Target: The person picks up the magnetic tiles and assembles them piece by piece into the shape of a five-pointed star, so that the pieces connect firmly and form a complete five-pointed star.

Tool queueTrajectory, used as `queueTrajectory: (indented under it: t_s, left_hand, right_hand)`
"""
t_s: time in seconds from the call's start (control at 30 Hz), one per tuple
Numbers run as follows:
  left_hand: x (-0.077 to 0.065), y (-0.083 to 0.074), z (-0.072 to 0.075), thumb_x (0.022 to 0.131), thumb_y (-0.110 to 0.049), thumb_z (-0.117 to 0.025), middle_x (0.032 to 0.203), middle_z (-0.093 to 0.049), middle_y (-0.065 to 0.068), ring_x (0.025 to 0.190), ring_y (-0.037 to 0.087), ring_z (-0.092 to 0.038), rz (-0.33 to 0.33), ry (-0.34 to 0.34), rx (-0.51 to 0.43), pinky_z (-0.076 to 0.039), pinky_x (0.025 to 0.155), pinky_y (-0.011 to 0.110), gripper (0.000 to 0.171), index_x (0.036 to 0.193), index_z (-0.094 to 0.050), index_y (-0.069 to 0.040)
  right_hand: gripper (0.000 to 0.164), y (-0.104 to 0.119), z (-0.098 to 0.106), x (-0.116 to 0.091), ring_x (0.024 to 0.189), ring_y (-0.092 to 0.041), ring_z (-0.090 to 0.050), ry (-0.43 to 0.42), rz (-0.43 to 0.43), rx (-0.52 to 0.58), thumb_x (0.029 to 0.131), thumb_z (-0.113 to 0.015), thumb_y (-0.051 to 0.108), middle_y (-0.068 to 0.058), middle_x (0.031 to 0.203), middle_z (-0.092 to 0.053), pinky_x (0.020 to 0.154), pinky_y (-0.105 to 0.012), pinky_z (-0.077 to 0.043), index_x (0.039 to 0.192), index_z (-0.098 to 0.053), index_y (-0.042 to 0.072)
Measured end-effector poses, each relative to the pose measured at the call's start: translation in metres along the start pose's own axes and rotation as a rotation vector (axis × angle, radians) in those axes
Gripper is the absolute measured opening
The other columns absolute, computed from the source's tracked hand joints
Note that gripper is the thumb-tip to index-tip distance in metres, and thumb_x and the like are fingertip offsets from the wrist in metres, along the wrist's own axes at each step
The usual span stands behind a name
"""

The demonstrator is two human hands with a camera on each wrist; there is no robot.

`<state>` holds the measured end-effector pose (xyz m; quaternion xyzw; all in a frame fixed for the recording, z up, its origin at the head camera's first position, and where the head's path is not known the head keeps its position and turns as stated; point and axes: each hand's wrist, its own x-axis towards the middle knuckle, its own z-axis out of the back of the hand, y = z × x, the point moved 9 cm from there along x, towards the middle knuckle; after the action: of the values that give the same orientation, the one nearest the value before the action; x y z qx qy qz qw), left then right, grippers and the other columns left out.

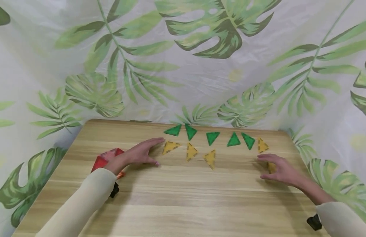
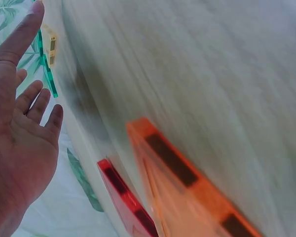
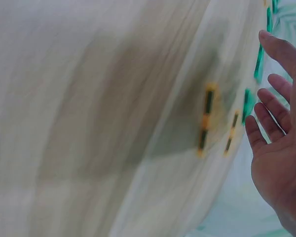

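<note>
My left hand hovers over the table's left part with its fingers stretched apart, holding nothing. Just beyond its fingertips lies a yellow triangular tile. Under the left wrist sit red tiles; in the left wrist view an orange tile with dark edge strips stands out near a red tile. At the right, my right hand is spread and holds nothing, partly covering a yellow triangle. Another yellow triangle lies just past its fingers.
Several green triangular tiles form a loose row along the back of the wooden table. Two more yellow triangles lie in front of them, around the middle. A leaf-printed cloth hangs behind the table.
</note>
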<state>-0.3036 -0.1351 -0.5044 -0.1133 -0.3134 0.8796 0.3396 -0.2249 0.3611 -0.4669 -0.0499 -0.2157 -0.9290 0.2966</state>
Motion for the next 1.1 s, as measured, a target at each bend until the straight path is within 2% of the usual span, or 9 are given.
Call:
queueTrajectory:
  t_s: [0.07,0.2,0.27,0.47,0.63,0.87,1.1]
  left_hand:
    - [0.005,0.001,-0.001,0.082,-0.028,-0.094,0.167,-0.038,0.022,0.154,0.043,-0.034,-0.002,-0.002,-0.016,-0.029,0.124,0.061,0.101,0.163,-0.038,-0.002]
    - [0.011,0.003,-0.004,0.082,-0.027,-0.094,0.167,-0.036,0.023,0.154,0.045,-0.033,-0.006,-0.005,-0.030,-0.029,0.124,0.061,0.102,0.162,-0.038,-0.001]
    - [0.013,0.005,-0.006,0.081,-0.025,-0.095,0.168,-0.035,0.024,0.154,0.045,-0.032,-0.002,-0.001,-0.042,-0.028,0.124,0.061,0.102,0.162,-0.038,-0.001]
    - [0.019,0.006,-0.009,0.082,-0.024,-0.094,0.168,-0.036,0.022,0.155,0.043,-0.032,0.012,0.008,-0.061,-0.029,0.124,0.061,0.101,0.163,-0.038,-0.003]
    - [0.025,0.000,-0.009,0.083,-0.021,-0.093,0.165,-0.041,0.021,0.154,0.042,-0.034,-0.010,0.016,-0.055,-0.031,0.123,0.059,0.096,0.161,-0.041,-0.001]
    - [0.032,0.000,-0.011,0.085,-0.021,-0.092,0.163,-0.045,0.019,0.153,0.039,-0.038,0.021,0.051,-0.052,-0.034,0.123,0.056,0.090,0.159,-0.044,-0.002]
    - [0.037,0.002,-0.008,0.086,-0.019,-0.091,0.155,-0.054,0.020,0.146,0.040,-0.047,-0.018,0.038,0.000,-0.038,0.120,0.056,0.080,0.153,-0.052,0.002]
  right_hand:
    - [0.064,-0.008,0.002,-0.007,0.120,-0.044,-0.063,-0.002,-0.026,0.013,0.072,-0.099,0.023,-0.018,0.133,-0.070,0.103,-0.005,-0.030,0.127,-0.074,0.000]
    - [0.068,-0.019,0.006,-0.017,0.122,-0.046,-0.061,-0.011,-0.047,-0.008,0.071,-0.100,0.025,-0.021,0.136,-0.066,0.100,-0.015,-0.038,0.129,-0.073,0.001]
    - [0.071,-0.024,0.008,-0.021,0.122,-0.046,-0.060,-0.021,-0.048,-0.022,0.069,-0.100,0.025,-0.022,0.137,-0.065,0.099,-0.016,-0.038,0.130,-0.072,0.001]
    - [0.081,-0.036,0.010,-0.033,0.117,-0.048,-0.059,-0.047,-0.087,-0.006,0.064,-0.103,0.023,-0.025,0.133,-0.065,0.100,0.001,-0.022,0.131,-0.068,-0.004]
    - [0.084,-0.044,0.005,-0.041,0.117,-0.048,-0.062,-0.014,-0.172,-0.001,0.066,-0.102,0.032,-0.024,0.133,-0.067,0.098,-0.001,-0.026,0.136,-0.066,0.001]
    - [0.081,-0.043,0.003,-0.045,0.113,-0.037,-0.064,-0.048,-0.140,-0.024,0.063,-0.103,0.026,-0.021,0.129,-0.070,0.098,-0.001,-0.027,0.132,-0.069,0.002]
    - [0.076,-0.043,0.003,-0.043,0.114,-0.048,-0.064,-0.046,-0.171,-0.035,0.065,-0.103,0.026,-0.022,0.129,-0.069,0.096,-0.003,-0.029,0.130,-0.071,0.002]
